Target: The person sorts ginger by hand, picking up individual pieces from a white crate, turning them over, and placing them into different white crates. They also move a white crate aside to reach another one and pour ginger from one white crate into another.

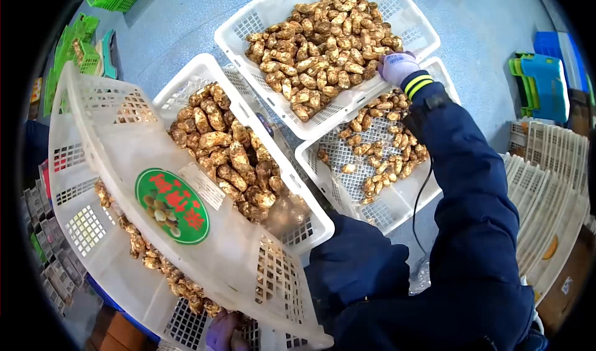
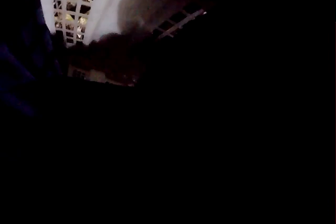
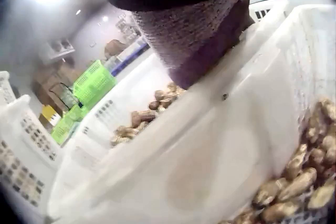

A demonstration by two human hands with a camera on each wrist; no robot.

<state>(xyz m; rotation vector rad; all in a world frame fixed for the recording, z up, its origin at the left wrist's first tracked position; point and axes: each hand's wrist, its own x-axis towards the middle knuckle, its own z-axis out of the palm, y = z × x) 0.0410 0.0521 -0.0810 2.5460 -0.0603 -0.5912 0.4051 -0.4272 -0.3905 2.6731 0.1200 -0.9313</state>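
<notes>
My right hand (image 1: 398, 67), in a pale purple glove, grips the right rim of the upper white basket (image 1: 428, 35), which holds a heap of brown and cream mushrooms (image 1: 323, 46). In the right wrist view the glove (image 3: 197, 32) reaches over the basket wall (image 3: 220, 145). At the lower left a white basket with a green label (image 1: 172, 206) stands tilted, with mushrooms (image 1: 167, 267) behind its labelled wall. Low beside them shows part of my left hand (image 1: 226, 332) in a purple glove, its fingers mostly hidden. The left wrist view is almost entirely dark.
A middle basket (image 1: 320, 230) of larger mushrooms lies beside the tilted one. The lower right basket (image 1: 397, 217) holds scattered smaller mushrooms. Stacked white baskets (image 1: 546, 196) stand at the right, with blue crates (image 1: 546, 87) above. A black cable (image 1: 423, 196) hangs near my right sleeve.
</notes>
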